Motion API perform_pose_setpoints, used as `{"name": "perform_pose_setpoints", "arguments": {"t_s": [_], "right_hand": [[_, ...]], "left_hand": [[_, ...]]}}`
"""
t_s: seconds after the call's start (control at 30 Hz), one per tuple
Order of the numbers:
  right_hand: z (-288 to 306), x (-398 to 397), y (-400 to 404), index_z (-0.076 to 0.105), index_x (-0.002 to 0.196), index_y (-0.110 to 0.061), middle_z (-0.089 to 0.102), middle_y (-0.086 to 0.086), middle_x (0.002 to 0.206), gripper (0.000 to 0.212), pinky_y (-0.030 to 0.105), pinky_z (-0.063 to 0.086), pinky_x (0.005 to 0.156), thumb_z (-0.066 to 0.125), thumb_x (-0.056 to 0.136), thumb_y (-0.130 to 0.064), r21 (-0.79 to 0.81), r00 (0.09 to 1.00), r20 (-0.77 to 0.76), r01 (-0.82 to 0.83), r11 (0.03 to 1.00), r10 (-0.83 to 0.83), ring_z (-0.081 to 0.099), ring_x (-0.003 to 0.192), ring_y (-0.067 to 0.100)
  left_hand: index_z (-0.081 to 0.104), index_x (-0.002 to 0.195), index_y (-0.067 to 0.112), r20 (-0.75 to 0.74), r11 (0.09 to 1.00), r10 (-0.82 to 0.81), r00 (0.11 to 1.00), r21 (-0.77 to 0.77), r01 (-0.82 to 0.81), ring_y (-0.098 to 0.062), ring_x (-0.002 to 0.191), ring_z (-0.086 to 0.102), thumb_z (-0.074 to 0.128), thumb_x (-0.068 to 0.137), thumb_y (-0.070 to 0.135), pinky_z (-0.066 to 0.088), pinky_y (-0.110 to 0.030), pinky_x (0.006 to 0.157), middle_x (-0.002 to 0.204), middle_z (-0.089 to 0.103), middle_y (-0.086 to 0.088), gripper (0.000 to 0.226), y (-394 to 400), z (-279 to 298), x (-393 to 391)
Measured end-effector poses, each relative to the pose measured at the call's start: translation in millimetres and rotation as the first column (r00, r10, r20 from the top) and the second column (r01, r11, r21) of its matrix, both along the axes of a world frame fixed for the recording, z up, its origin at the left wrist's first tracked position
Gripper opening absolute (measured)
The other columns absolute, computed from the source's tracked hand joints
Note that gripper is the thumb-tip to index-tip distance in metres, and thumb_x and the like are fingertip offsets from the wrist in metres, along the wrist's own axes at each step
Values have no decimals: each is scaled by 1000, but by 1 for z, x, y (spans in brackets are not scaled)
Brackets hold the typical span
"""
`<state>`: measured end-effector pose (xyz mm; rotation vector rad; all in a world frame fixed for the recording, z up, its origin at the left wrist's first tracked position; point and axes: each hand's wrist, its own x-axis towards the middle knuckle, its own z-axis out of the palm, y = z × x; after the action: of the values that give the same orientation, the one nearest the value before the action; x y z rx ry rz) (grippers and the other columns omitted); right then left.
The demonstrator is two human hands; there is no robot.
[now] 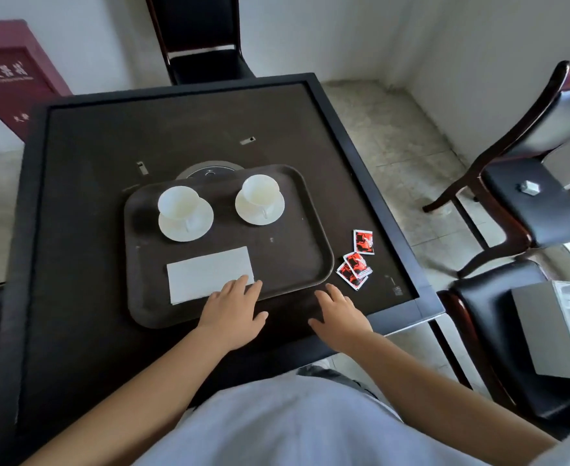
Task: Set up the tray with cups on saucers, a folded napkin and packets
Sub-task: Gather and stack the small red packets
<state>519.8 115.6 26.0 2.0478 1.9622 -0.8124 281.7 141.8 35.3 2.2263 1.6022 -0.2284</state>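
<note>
Grey clothing fills the bottom of the frame, and 2 bare forearms are stretched from it toward the centre. The left hand (231, 312) is laid flat with fingers straight and slightly spread, its fingertips touching the near right corner of the folded napkin (209, 274) and the near rim of the tray (310, 260); nothing is gripped. The right hand (339, 316) is spread flat on the dark table (102, 136) just beside the tray's near right corner, fingers relaxed and holding nothing. On the tray, 2 white cups are seen upright on 2 saucers: the left cup (177, 202) on the left saucer (189, 230), the right cup (260, 190) on the right saucer (248, 215), both in the far half. The napkin is placed in the near left part. 3 red packets (357, 260) are left on the table, right of the tray, 2 of them overlapping. Dark chairs (525, 203) are seen at the right edge.
</note>
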Motion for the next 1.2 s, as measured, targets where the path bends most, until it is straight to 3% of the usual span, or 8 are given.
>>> {"name": "perform_pose_setpoints", "arguments": {"t_s": [0.27, 0.37, 0.5, 0.67, 0.8, 1.0, 1.1, 1.2], "right_hand": [[-8, 88, 14, 38, 139, -23, 33, -1, 148, 56, 44, 50, 89, 58, 90, -42, -14, 998, -31, 62, 998, -62, 41, 129, 27], [-14, 118, 34, 41, 139, -20, 37, 0, 145, 56, 44, 49, 93, 59, 90, -41, -22, 992, -74, 99, 995, -101, 44, 127, 27], [-22, 148, 63, 41, 140, -19, 38, 2, 145, 59, 42, 48, 93, 57, 89, -43, -25, 975, -155, 155, 988, -157, 49, 124, 26], [-29, 159, 85, 46, 132, -23, 44, 2, 132, 50, 35, 47, 74, 57, 87, -41, -39, 957, -213, 192, 981, -196, 59, 106, 24], [-35, 161, 96, 51, 127, -21, 49, 2, 126, 44, 34, 46, 74, 58, 88, -40, -81, 922, -255, 279, 957, -290, 60, 100, 23], [-41, 164, 97, 49, 122, -23, 49, 0, 117, 38, 35, 45, 65, 53, 86, -31, -65, 967, -219, 121, 990, -133, 60, 92, 25], [-44, 169, 100, 51, 122, -23, 49, 0, 115, 36, 35, 48, 68, 52, 87, -32, -55, 967, -237, 85, 995, -95, 60, 91, 25], [-46, 170, 102, 59, 112, -23, 55, 0, 110, 24, 33, 47, 72, 55, 90, -32, -12, 942, -330, 65, 998, -66, 56, 88, 19]], "left_hand": [[26, 149, 23, 93, 994, -82, 992, -68, 89, -26, 140, 26, 46, 93, 49, 35, -45, 106, 157, 24, -3, 65, 20, -2, 98], [27, 149, 24, 110, 993, -94, 990, -54, 100, -24, 140, 26, 47, 93, 48, 34, -45, 108, 157, 25, -2, 65, 31, -2, 131], [27, 149, 23, 95, 992, -107, 990, -53, 113, -25, 141, 24, 48, 93, 47, 31, -45, 110, 156, 27, -4, 64, 52, -3, 170], [31, 148, 21, 77, 990, -115, 990, -70, 121, -27, 141, 24, 51, 95, 40, 30, -46, 111, 155, 30, -6, 60, 77, -7, 211], [37, 144, 23, 3, 996, -85, 996, -17, 85, -25, 132, 36, 54, 94, 38, 33, -44, 104, 145, 42, -1, 55, 88, -13, 241], [25, 148, 20, -150, 1000, -6, 989, -30, 1, -27, 121, 44, 65, 88, 29, 36, -40, 95, 133, 47, -5, 72, 94, -24, 268], [21, 148, 19, -116, 999, 48, 992, 6, -48, -26, 116, 45, 64, 89, 30, 37, -39, 92, 127, 49, -5, 74, 94, -28, 267], [22, 145, 16, 22, 995, 91, 996, -37, -90, -28, 109, 54, 64, 89, 27, 42, -40, 87, 124, 56, -8, 71, 94, -31, 263]]}}
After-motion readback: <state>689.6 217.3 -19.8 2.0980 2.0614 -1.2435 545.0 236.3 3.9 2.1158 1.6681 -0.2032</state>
